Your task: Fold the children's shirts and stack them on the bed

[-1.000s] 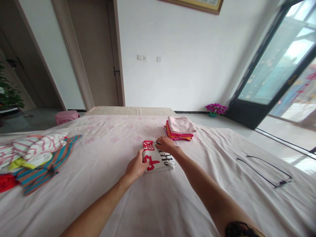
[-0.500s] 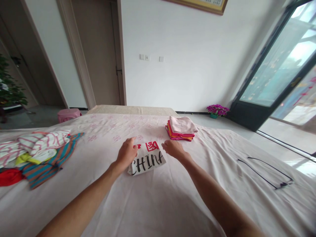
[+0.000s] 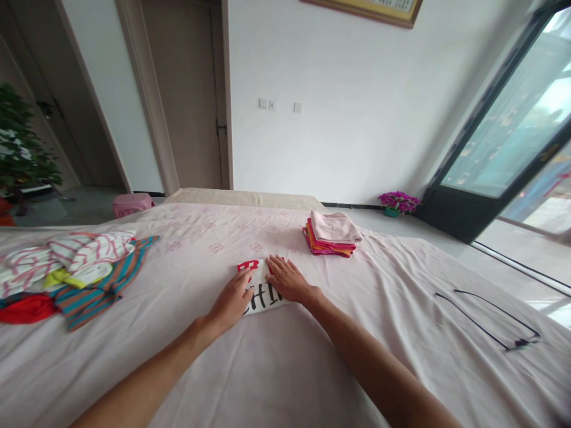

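A folded white T-shirt [image 3: 261, 300] with black lettering and red print lies flat on the bed sheet in front of me. My left hand [image 3: 232, 298] rests on its left side, fingers stretched out over the cloth. On the right side, my right hand [image 3: 288, 278] lies flat with its fingers spread, covering part of the red print and letters. Beyond my right hand stands a stack of folded clothes [image 3: 332, 235], pale pink on top with red and orange layers beneath.
A loose heap of clothes [image 3: 75, 267], striped, yellow and red, lies at the left of the bed sheet [image 3: 276, 368]. Dark-framed eyeglasses [image 3: 495, 318] lie at the right. Past the bed are a pink stool [image 3: 132, 203] and purple flowers [image 3: 400, 202].
Both hands were closed at the T-shirt's two side edges. Now they lie opened out on top of it, the right one shifted left over the print. The view has shifted slightly.
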Tool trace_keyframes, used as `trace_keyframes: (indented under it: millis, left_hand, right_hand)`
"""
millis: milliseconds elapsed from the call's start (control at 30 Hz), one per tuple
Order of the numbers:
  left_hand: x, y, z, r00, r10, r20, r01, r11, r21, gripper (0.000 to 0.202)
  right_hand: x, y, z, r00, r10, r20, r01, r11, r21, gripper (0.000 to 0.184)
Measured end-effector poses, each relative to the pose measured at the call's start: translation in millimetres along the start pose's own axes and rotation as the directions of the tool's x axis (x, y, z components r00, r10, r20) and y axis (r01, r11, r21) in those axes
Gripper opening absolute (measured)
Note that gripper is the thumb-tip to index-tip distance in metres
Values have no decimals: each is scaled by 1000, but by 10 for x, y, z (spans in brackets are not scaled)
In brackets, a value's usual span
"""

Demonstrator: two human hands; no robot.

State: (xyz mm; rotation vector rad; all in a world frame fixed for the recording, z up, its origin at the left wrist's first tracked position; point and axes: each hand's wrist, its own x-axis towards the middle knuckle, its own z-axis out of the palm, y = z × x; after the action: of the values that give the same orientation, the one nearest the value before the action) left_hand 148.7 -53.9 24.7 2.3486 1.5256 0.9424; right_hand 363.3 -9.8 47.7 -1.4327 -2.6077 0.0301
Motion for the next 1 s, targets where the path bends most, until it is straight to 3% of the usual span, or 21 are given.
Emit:
trace_keyframes:
  millis: [67, 133, 267, 367, 467, 533, 700, 800, 900, 1000]
  left_hand:
    - [-106, -76, -197, 993, -82, -81, 82, 997, -3, 40]
    - [-240, -118, -370, 983, -142, -116, 149, 987, 55, 34]
    - [-442, -79, -546, 983, -182, -25, 184, 974, 136, 32]
    - [-471, 18, -551, 986, -165, 30, 159, 975, 153, 33]
    - [-460, 86, -527, 987, -160, 28, 153, 975, 161, 31]
    - [-461, 101, -517, 986, -163, 14, 159, 977, 144, 24]
    - [-487, 128, -512, 989, -145, 18, 142, 984, 103, 14]
    - [-494, 158, -502, 993, -119, 19, 116, 986, 120, 13]
    - [-495, 166, -484, 994, -106, 8, 104, 986, 128, 14]
    - [-498, 161, -475, 994, -107, 17, 105, 987, 122, 13]
  right_hand:
    - [-20, -25, -112, 999, 5, -42, -4, 1000, 26, 56]
    - [-72, -78, -252, 990, -66, -121, 74, 995, 69, 50]
    - [-258, -248, -473, 923, -357, -146, 378, 912, 160, 33]
    - [-386, -376, -487, 877, -470, -95, 479, 870, 119, 32]
    - [-435, -456, -391, 884, -460, -83, 462, 887, 8, 11]
    - [-426, -480, -319, 903, -418, -101, 418, 908, -29, 13]
    - [-377, -488, -271, 960, -216, -177, 238, 964, 119, 15]
    - [-400, -500, -289, 947, -288, -142, 306, 943, 130, 6]
    - [-432, -527, -261, 919, -372, -133, 380, 924, 43, 10]
    - [-429, -542, -198, 932, -319, -172, 328, 944, 32, 14]
